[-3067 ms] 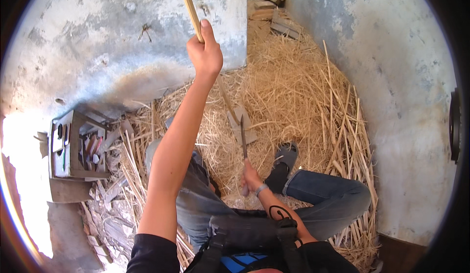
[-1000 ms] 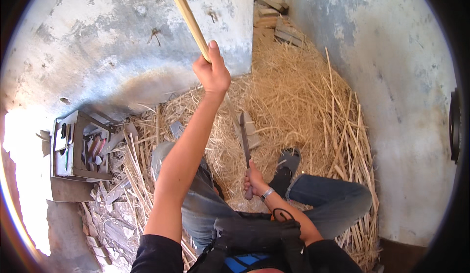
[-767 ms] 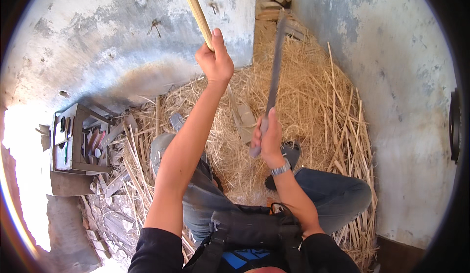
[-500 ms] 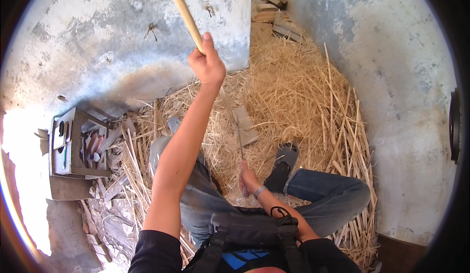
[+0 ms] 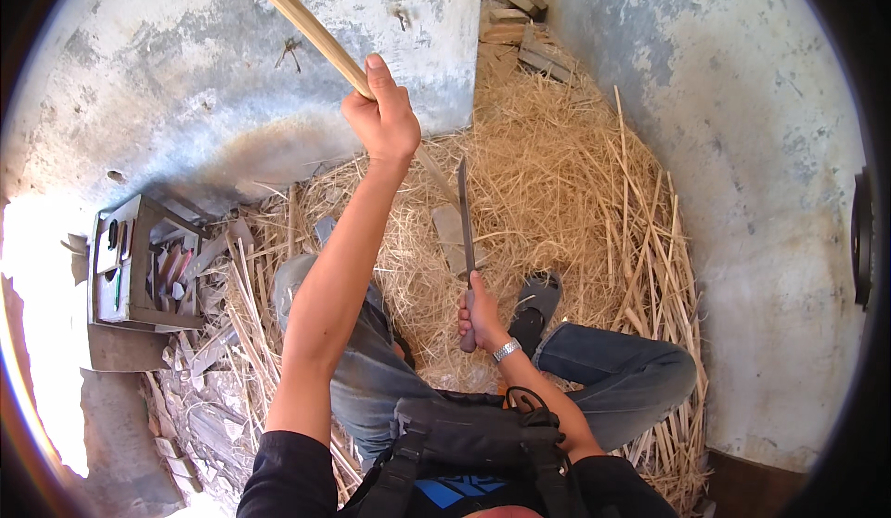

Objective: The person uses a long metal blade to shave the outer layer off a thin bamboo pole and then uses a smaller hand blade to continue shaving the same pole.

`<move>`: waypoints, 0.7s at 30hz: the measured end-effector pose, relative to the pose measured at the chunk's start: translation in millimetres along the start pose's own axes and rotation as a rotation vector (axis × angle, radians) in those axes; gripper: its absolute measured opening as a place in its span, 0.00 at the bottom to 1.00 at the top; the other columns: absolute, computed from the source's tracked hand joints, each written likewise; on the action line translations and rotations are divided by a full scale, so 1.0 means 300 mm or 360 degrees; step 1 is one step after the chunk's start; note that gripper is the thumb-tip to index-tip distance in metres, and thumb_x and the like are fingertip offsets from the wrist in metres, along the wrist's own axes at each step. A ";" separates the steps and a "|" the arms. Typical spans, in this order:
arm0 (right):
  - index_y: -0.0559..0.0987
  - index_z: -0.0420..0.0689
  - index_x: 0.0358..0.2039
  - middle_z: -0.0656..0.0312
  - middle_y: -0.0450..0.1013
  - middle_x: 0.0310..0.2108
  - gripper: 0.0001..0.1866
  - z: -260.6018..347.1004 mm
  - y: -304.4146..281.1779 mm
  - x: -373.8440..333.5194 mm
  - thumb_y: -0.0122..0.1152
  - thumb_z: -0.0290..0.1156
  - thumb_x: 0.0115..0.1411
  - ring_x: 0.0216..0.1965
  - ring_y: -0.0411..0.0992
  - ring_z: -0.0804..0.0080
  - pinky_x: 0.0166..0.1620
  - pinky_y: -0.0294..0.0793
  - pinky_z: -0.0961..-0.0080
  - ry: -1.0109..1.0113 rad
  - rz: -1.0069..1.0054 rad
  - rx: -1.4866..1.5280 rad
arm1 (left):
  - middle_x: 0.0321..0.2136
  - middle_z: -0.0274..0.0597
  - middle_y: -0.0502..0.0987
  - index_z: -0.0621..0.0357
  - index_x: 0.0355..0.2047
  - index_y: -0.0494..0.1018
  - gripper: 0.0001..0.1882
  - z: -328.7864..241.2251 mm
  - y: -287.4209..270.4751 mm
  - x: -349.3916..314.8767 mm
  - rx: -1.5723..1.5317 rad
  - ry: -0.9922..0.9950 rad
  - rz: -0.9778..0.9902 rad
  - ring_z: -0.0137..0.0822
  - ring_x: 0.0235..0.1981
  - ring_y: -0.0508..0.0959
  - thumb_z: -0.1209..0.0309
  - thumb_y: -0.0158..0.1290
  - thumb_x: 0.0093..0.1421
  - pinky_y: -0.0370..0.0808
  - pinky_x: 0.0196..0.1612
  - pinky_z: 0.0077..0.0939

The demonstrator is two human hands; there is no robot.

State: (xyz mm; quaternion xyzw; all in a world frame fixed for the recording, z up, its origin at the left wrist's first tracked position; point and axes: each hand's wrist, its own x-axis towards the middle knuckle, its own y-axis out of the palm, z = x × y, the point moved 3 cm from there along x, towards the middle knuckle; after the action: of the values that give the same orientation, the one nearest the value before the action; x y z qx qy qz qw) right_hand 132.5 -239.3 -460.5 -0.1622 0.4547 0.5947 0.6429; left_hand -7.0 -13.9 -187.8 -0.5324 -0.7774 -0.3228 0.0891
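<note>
My left hand [image 5: 384, 126] is closed around a long pale wooden stick [image 5: 302, 22], held up at a slant with its upper end running past the top edge of the picture. The stick's lower part comes out below the fist and reaches down toward a flat wooden block [image 5: 449, 236] on the shavings. In my right hand [image 5: 483, 314] is the handle of a long knife [image 5: 466, 212]. Its narrow dark blade points away from me, almost upright in the view, near the stick's lower part. Whether blade and stick touch, I cannot tell.
Pale wood shavings [image 5: 548, 165] cover the floor, with thin sticks [image 5: 664, 258] along the right wall. My sandalled foot [image 5: 538, 304] rests near the knife. A small wooden cabinet [image 5: 139, 258] stands left. Wood pieces [image 5: 543, 54] lie at the back between weathered walls [image 5: 742, 193].
The knife has swung and risen, its blade now turned away from me, and my right hand has moved slightly forward. The stick's upper end has tilted left with my left hand.
</note>
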 end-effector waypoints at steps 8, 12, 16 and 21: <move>0.67 0.46 0.24 0.69 0.59 0.13 0.37 -0.029 -0.015 0.018 0.45 0.71 0.64 0.10 0.57 0.77 0.17 0.62 0.74 -0.0057 -0.0093 -0.0003 | 0.09 0.23 0.54 0.47 0.14 0.52 0.30 0.078 0.021 -0.009 0.0209 0.0028 0.0009 0.18 0.10 0.52 0.54 0.46 0.73 0.48 0.14 0.22; 0.67 0.45 0.20 0.66 0.62 0.13 0.34 0.147 0.034 -0.054 0.44 0.64 0.69 0.11 0.61 0.76 0.18 0.65 0.73 -0.0569 -0.0108 -0.0195 | 0.10 0.23 0.54 0.47 0.14 0.53 0.30 0.091 0.030 -0.009 0.0173 0.0021 0.0020 0.18 0.11 0.52 0.54 0.46 0.73 0.48 0.14 0.22; 0.67 0.44 0.19 0.65 0.63 0.13 0.32 0.229 0.092 -0.100 0.44 0.58 0.71 0.12 0.62 0.74 0.19 0.65 0.72 -0.1080 -0.0038 -0.0112 | 0.10 0.23 0.54 0.48 0.14 0.52 0.31 0.096 0.031 -0.022 0.0190 0.0041 0.0034 0.18 0.11 0.52 0.54 0.47 0.73 0.47 0.14 0.22; 0.67 0.42 0.18 0.63 0.64 0.13 0.34 -0.170 -0.178 0.184 0.44 0.59 0.70 0.12 0.62 0.68 0.20 0.65 0.65 -0.0839 -0.0581 -0.0918 | 0.10 0.25 0.59 0.55 0.12 0.57 0.32 0.122 0.068 -0.041 0.0199 0.0015 0.0044 0.19 0.15 0.56 0.54 0.49 0.72 0.50 0.17 0.26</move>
State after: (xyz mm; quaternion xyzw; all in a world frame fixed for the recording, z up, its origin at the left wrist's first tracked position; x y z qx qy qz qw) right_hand 154.7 -256.2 -548.4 -0.2556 0.0537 0.5951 0.7601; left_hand 23.9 2.9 -213.8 -0.5349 -0.7882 -0.2749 0.1304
